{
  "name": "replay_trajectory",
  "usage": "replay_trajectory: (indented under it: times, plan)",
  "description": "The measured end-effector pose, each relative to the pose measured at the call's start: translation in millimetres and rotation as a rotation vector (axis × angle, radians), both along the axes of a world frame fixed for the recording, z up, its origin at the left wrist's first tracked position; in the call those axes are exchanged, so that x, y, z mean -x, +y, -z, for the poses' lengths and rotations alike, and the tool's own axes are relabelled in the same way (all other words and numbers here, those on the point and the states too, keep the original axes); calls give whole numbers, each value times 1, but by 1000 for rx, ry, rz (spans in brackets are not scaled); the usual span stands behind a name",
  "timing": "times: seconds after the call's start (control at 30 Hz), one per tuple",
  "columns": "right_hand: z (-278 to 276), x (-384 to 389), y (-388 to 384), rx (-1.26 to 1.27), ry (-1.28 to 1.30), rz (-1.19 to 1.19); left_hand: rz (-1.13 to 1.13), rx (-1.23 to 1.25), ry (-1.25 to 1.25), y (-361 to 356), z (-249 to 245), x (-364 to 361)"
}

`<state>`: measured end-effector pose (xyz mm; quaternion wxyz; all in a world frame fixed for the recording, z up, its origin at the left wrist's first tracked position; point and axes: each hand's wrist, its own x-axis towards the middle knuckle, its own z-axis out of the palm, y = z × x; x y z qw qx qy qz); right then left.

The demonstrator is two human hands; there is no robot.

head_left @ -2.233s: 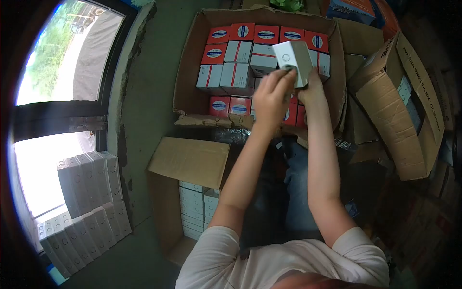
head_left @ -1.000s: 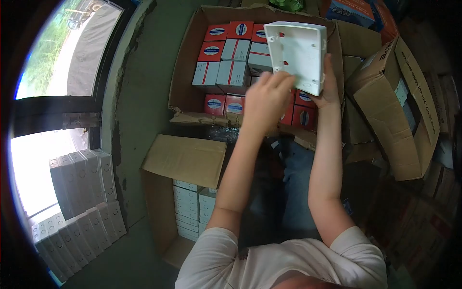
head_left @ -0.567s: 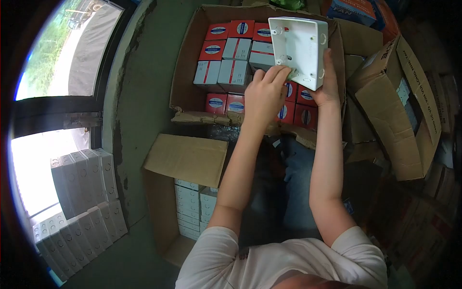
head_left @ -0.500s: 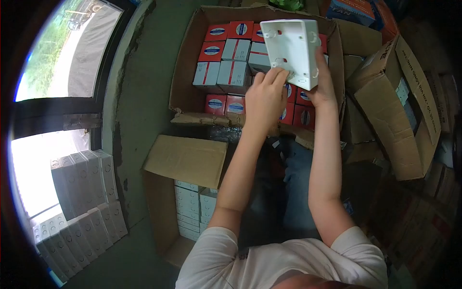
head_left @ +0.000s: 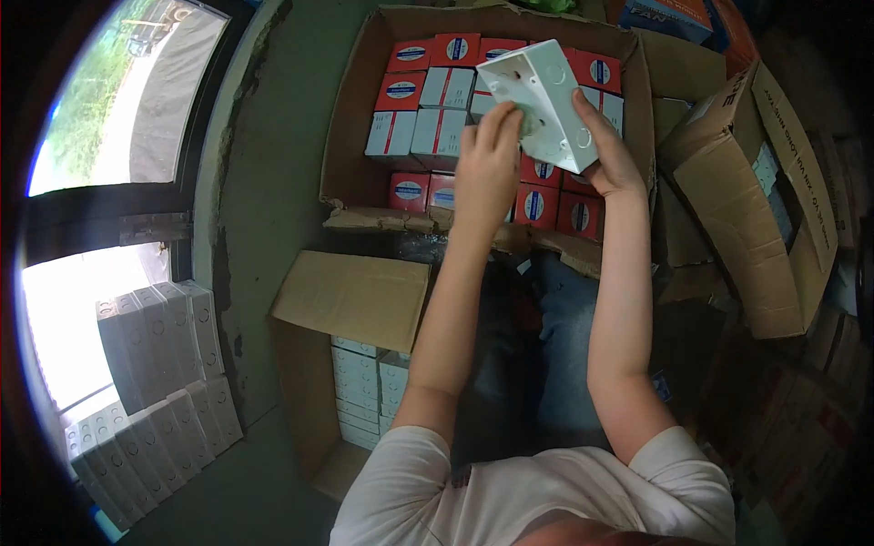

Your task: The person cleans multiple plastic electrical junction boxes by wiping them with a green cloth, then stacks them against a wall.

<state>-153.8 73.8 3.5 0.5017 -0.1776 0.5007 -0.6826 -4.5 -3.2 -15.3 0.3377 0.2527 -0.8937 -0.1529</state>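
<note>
A white plastic box [head_left: 555,96] with an open front is tilted above a large cardboard carton [head_left: 341,136]. My right hand [head_left: 612,150] grips its right side, with the thumb on the outer wall. My left hand [head_left: 492,150] is at the lower left edge of the white box, its fingers bent together round a small pale, clear-looking item [head_left: 527,121] that is partly hidden. Below both hands, the carton holds several red and white small boxes [head_left: 441,132] in rows.
Lower left stands an open carton [head_left: 350,296] with stacked white boxes. White plastic boxes [head_left: 159,346] are stacked by the window at the far left. Another open carton [head_left: 746,218] leans at the right, near a blue and orange box [head_left: 669,20].
The white box has turned, so its side wall now shows more. My left hand has shifted slightly left, with the small pale item now showing beside its fingertips.
</note>
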Motion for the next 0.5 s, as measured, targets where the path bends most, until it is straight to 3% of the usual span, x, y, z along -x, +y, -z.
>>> replay_trajectory:
  times: [0.13,0.27,0.37,0.5]
  plan:
    - [1,5,5,-75,68,21,211,-1,-134,14,16,9]
    - [-3,10,11,-108,96,-31,225,38,-41,-1,19,7]
    - [-8,7,12,-141,164,-79,84,24,31,-7,14,5]
    - [1,11,10,-151,174,-54,291,-77,9,9,22,11]
